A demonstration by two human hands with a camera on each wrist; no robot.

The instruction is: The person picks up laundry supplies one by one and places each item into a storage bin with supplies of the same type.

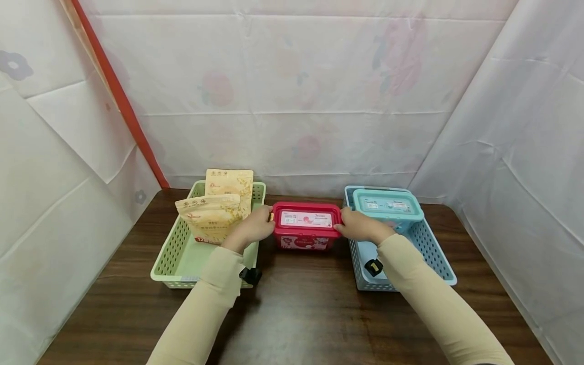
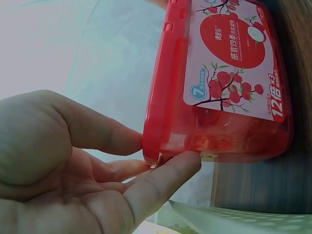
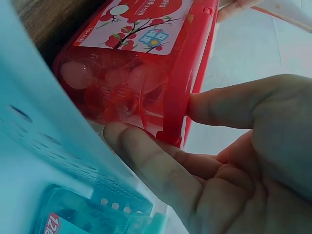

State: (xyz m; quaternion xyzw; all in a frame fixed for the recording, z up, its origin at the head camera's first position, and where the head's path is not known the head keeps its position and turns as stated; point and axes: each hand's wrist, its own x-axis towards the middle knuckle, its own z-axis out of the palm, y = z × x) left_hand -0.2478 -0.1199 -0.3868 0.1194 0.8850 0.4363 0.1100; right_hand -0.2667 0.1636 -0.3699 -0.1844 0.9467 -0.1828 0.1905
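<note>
Between the two baskets is a red lidded plastic box of laundry pods (image 1: 304, 242), with a fruit-printed label on its front. The left hand (image 1: 256, 223) grips its left end; in the left wrist view the thumb touches the lid edge and the fingers (image 2: 170, 175) lie against the end wall. At the opposite end, the right hand (image 1: 361, 224) holds the box the same way, its thumb on the lid edge and fingers (image 3: 146, 156) under the rim. Rounded pods show through the clear red wall (image 3: 117, 87). Whether the box's base touches the table cannot be told.
To the left, a green basket (image 1: 171, 248) holds two yellow pouches (image 1: 211, 220) standing at its back. A blue basket (image 1: 433, 246) on the right holds a turquoise lidded box (image 1: 388, 203). Both stand on a dark wooden table (image 1: 310, 309), with white curtain (image 1: 292, 142) behind.
</note>
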